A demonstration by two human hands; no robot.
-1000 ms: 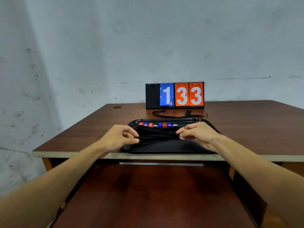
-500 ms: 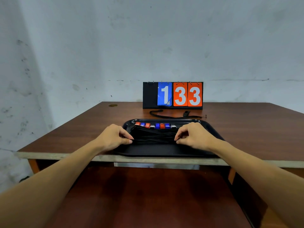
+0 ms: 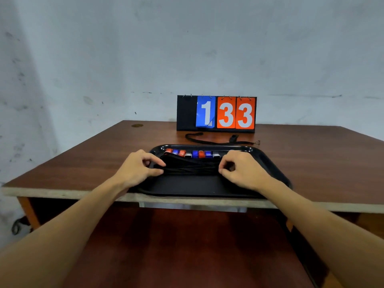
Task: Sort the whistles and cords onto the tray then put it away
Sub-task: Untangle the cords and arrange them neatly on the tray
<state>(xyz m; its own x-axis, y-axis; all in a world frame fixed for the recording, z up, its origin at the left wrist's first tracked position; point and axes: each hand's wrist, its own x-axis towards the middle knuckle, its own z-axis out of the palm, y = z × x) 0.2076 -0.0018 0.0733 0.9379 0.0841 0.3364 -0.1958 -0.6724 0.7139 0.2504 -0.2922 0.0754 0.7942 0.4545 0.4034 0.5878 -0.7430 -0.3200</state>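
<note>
A black tray (image 3: 270, 163) lies at the near edge of the wooden table (image 3: 104, 154). Along its far side stands a row of several red, blue and silver whistles (image 3: 194, 153). In front of them lies a bundle of black cords (image 3: 191, 167). My left hand (image 3: 138, 168) pinches the bundle's left end. At the right end my right hand (image 3: 242, 170) pinches the same bundle. One more black cord (image 3: 216, 141) lies on the table behind the tray.
A flip scoreboard (image 3: 216, 114) showing 1 and 33 stands at the back of the table against the grey wall. A lower brown surface (image 3: 187, 246) extends beneath the table's front edge.
The bundle of cords has been lowered from a slight lift onto the tray floor, with both hands still at its ends. The view has shifted a little.
</note>
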